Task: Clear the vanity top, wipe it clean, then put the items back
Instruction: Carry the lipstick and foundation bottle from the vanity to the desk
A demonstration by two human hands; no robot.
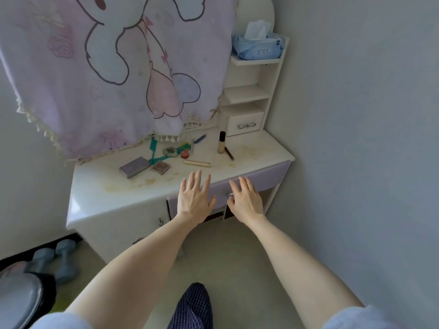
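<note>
A white vanity top point(95, 198) carries yellowish stains and scattered cosmetics. On it lie a grey palette point(134, 166), a small brown compact point(161, 167), a gold tube point(197, 163), a red pot point(185, 153), a brown pencil point(229, 153) and a teal comb point(154, 151). A concealer bottle point(221, 142) stands upright. My left hand point(194, 198) hovers open over the front edge, holding nothing. My right hand point(245, 198) is open in front of the lilac drawer point(270, 173), fingers spread.
A pink rabbit-print cloth point(107, 74) hangs over the mirror and drapes onto the back of the top. A side shelf unit point(251, 91) holds a blue tissue pack point(257, 47). A wall closes the right side. Dumbbells point(57, 257) and a stool point(21, 298) sit on the floor at left.
</note>
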